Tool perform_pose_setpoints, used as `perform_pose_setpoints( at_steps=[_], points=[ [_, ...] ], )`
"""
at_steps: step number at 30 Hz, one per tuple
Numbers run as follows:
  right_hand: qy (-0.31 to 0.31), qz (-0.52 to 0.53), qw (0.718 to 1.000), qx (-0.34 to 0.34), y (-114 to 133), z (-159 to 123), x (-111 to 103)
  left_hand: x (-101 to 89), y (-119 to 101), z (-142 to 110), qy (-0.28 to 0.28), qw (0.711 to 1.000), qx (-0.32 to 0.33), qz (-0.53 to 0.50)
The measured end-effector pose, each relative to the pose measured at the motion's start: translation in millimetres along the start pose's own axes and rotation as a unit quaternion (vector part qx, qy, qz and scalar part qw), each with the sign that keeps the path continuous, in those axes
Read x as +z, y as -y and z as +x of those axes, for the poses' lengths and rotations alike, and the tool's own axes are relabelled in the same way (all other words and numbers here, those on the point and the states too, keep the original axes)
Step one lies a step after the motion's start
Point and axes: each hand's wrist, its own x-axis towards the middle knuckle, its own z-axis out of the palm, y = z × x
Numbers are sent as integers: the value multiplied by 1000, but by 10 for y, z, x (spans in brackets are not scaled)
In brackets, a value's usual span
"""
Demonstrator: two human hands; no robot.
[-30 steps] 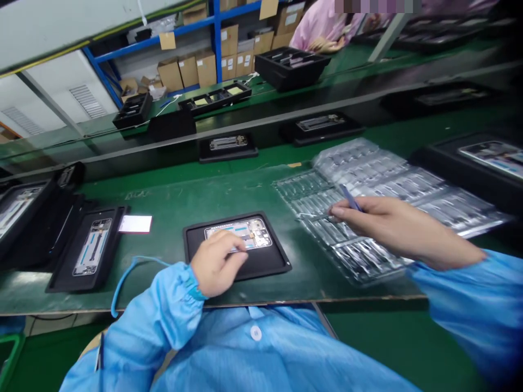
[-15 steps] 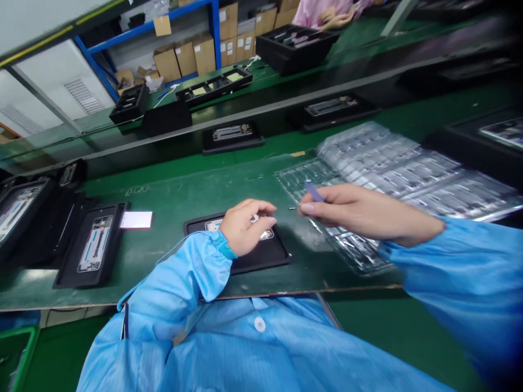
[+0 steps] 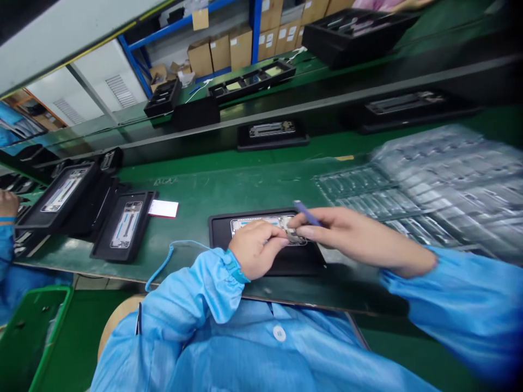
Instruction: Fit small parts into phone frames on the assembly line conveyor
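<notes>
A phone frame (image 3: 241, 224) with metal and blue strips lies in a black tray (image 3: 294, 265) in front of me. My left hand (image 3: 258, 247) rests over the frame's near side, thumb and forefinger drawn together in a pinch. Whatever lies between those fingertips is hidden. My right hand (image 3: 343, 231) is closed on a purple stick-like tool (image 3: 307, 213), whose upper end sticks up past the fingers. The right fingertips are at the frame's right end, close beside the left ones; the tool's lower end cannot be made out.
Clear plastic blister trays (image 3: 445, 190) lie at the right. Left of me are a white card (image 3: 163, 208), another black tray (image 3: 141, 226) with a phone frame, and stacked trays (image 3: 57, 204). A coiled blue cord (image 3: 165, 261) runs from my left wrist. A co-worker's hand (image 3: 8, 204) shows at far left.
My right hand has moved with the purple tool from beside the blister trays onto the phone frame. My left thumb and forefinger have closed together. The view has shifted left.
</notes>
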Motion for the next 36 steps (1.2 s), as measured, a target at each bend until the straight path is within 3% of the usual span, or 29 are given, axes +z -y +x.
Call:
perform_pose_setpoints(
  at_steps=[4,8,14,18,22,26,30,36],
  points=[
    [-141,-175,967,-118,-19,-173,206,43,-18,-104,-7,1000,-16,21],
    [-173,-231,934,-212,-82,-314,433,130,-40,-186,-3,999,-34,24],
    [-217,-285,906,-227,-268,-462,590,241,-69,-289,-4,999,-39,25],
    [-199,-325,890,-250,-330,-466,592,264,-70,-285,7,998,-60,20],
    [-216,-396,849,-274,-318,-357,502,129,55,-148,43,994,-61,81],
    [-227,-448,821,-272,-350,-264,340,-105,290,-25,99,963,-121,221],
    [-184,-425,856,-231,-449,-251,283,-201,418,-94,176,957,-87,212],
    [-111,-284,939,-158,-562,-153,518,-143,455,-233,192,965,-36,177]
  ],
)
